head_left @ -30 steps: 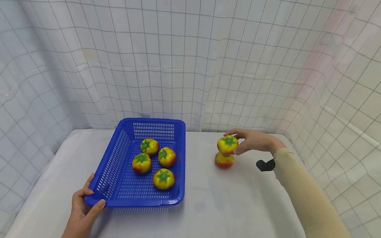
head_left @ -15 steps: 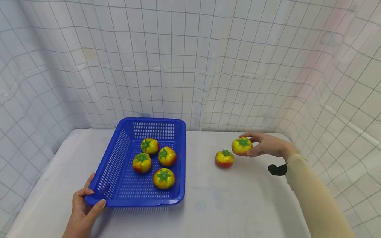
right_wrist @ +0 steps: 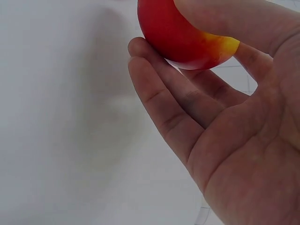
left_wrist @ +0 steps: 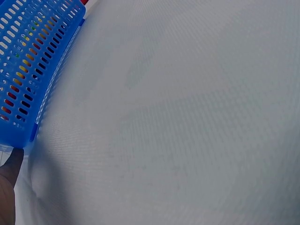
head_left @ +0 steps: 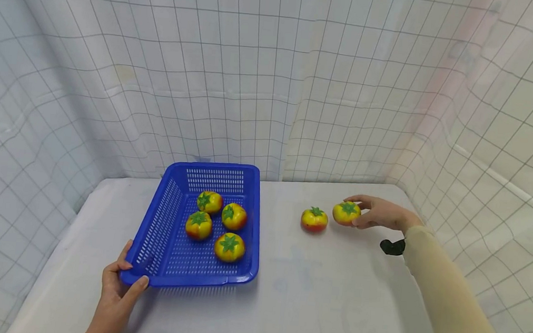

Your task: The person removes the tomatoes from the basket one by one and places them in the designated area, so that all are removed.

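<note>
In the head view, my right hand pinches a yellow-and-red tomato with a green star-shaped calyx. The right wrist view shows the red underside of this tomato between thumb and fingers; I cannot tell whether it touches the table. Just left of it, a second tomato sits upright on the table. My left hand grips the near left corner of a blue perforated plastic basket, thumb on the rim. Several similar tomatoes lie inside, among them a near one.
A white cloth covers the table. White gridded curtains hang behind and on both sides, close to the table's far edge. In the left wrist view, the basket's slotted wall stands at the upper left.
My right hand has carried its tomato from above the other one to the right, then down a little beside it. My left hand and the basket have stayed nearly still.
</note>
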A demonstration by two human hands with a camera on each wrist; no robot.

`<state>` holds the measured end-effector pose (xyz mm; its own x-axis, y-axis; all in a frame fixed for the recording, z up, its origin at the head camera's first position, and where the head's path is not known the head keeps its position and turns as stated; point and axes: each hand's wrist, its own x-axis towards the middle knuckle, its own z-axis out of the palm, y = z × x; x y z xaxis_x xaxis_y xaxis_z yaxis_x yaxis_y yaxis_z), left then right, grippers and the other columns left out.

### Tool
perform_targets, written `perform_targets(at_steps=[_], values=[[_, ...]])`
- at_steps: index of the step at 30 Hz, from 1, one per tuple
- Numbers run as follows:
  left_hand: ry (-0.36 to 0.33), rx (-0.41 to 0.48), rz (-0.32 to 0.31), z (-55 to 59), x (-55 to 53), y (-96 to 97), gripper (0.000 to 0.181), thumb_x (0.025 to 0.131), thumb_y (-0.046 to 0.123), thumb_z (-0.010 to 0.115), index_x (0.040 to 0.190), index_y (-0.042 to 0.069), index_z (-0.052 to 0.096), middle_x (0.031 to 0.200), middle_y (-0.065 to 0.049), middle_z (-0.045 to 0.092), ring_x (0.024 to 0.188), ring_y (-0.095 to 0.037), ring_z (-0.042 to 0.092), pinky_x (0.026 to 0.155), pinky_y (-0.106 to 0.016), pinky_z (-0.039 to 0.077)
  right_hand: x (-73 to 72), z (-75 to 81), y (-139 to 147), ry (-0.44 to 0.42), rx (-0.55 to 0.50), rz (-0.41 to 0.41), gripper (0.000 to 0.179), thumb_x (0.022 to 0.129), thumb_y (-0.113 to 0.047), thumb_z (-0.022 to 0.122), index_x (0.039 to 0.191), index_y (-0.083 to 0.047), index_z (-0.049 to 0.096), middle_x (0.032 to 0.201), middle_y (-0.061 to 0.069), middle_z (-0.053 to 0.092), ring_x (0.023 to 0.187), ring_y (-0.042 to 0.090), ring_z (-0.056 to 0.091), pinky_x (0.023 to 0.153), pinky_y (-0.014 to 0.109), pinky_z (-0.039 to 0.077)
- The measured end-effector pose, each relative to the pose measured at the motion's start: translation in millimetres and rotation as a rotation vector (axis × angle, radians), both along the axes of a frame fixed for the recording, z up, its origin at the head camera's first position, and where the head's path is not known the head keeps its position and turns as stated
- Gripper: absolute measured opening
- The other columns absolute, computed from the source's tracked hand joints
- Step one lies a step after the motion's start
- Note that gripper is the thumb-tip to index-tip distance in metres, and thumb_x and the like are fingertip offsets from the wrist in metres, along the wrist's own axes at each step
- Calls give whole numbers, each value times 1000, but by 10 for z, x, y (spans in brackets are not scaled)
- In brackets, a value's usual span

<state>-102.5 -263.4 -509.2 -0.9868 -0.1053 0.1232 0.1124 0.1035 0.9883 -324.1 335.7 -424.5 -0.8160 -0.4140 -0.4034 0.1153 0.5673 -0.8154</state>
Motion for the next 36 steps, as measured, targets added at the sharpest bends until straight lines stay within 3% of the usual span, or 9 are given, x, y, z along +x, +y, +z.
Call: perform_targets(at_steps=[6, 14, 36], values=[[-32, -42, 18, 8, -12, 0, 43, 107, 10, 54, 128, 24, 19, 171, 7, -9, 154, -39, -2, 91, -1, 36, -5, -147, 42, -26, -26, -6, 72, 90, -11, 77, 154, -13, 42, 157, 27, 27, 120, 30, 57, 97, 37, 53], [-23, -6, 18, 1, -14, -12, 42, 107, 8, 53, 127, 24, 20, 172, 5, -9, 154, -39, -1, 92, -2, 37, 9, -255, 59, -29, -12, -10, 73, 90, -13, 77, 154, -14, 42, 156, 27, 29, 123, 30, 54, 98, 37, 53], [-50, -21, 15, 8, -28, -7, 44, 107, 11, 54, 128, 26, 19, 171, 8, -10, 154, -41, -2, 90, -2, 38, 41, -310, 104, -41, 41, -20, 78, 90, -18, 77, 157, -14, 39, 158, 27, 29, 128, 33, 50, 102, 43, 50]])
